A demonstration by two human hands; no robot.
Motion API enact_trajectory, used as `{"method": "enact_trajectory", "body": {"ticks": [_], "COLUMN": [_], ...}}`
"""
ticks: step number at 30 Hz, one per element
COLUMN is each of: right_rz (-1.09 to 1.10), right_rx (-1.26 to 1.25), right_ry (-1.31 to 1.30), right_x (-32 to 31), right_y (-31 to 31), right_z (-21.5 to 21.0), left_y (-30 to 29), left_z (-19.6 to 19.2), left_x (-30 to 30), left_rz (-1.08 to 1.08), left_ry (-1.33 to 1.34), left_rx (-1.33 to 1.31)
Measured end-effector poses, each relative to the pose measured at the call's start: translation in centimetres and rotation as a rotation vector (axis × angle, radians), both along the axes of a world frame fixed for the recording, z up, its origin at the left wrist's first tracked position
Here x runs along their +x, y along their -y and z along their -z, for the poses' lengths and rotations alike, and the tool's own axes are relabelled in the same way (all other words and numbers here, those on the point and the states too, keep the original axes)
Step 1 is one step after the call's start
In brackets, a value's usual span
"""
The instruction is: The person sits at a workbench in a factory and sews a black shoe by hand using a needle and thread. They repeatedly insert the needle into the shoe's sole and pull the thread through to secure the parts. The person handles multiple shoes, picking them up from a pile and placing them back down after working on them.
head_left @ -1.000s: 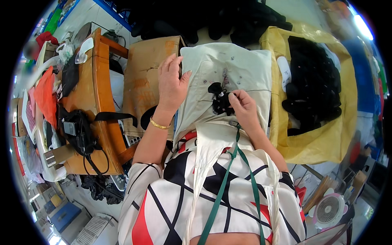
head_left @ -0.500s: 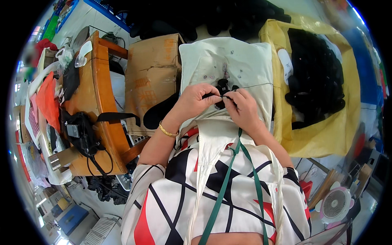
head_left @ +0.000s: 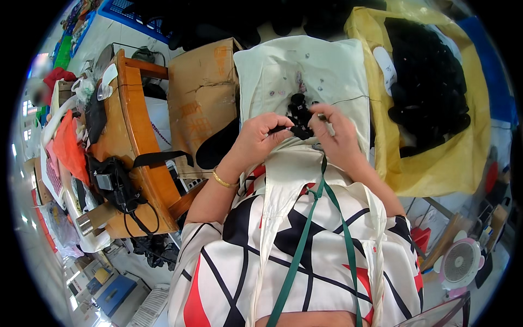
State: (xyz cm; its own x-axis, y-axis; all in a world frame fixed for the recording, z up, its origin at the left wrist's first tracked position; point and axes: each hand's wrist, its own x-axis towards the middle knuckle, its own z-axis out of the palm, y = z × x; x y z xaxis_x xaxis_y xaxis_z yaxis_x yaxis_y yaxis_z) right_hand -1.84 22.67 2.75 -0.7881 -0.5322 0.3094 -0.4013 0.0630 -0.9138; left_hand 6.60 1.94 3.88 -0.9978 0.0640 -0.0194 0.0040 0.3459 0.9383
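Note:
My left hand (head_left: 260, 139), with a gold bangle at the wrist, is closed on a small black fabric piece (head_left: 301, 131), pinched between thumb and fingertips. Just to the right is my right hand (head_left: 339, 133), its thumb and fingers closed together and apart from the left. A small dull metallic thing (head_left: 322, 116) shows at those fingers; I cannot make out what it is. Beyond my hands, several small black pieces (head_left: 298, 103) with a pale label lie on the off-white cloth (head_left: 261, 71) over my lap. A thin dark thread (head_left: 351, 100) runs rightward from near my right hand.
A yellow bag (head_left: 436, 177) full of black soft items (head_left: 427, 87) stands at right. At left are a cardboard box (head_left: 190, 109), a black sole-shaped piece (head_left: 218, 146) and a wooden chair (head_left: 131, 125) carrying a black bag (head_left: 114, 182). A fan (head_left: 460, 262) is at lower right.
My right hand has drawn apart from my left, moving right and slightly up. More of the black pieces between them shows. The view has shifted a little.

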Motion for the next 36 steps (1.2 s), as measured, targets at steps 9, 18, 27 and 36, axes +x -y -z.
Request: {"method": "enact_trajectory", "body": {"ticks": [9,18,27,36], "right_rz": [-0.339,-0.465,-0.495,-0.545], "right_rx": [0.319,0.392,0.325,0.278], "right_ry": [0.402,0.360,0.346,0.468], "right_x": [-0.6,-0.9,-0.9,0.1], "right_y": [-2.6,-2.9,-3.0,-2.8], "right_z": [-2.7,-3.5,-2.6,-0.9], "left_y": [-0.2,-0.6,-0.5,-0.9], "left_z": [-0.8,-1.6,-1.4,-0.5], "left_x": [0.3,0.4,0.5,1.2], "left_rz": [0.079,0.098,0.090,0.085], "left_ry": [-0.343,-0.404,-0.419,-0.329], "left_rx": [-0.292,-0.304,-0.288,-0.114]}}
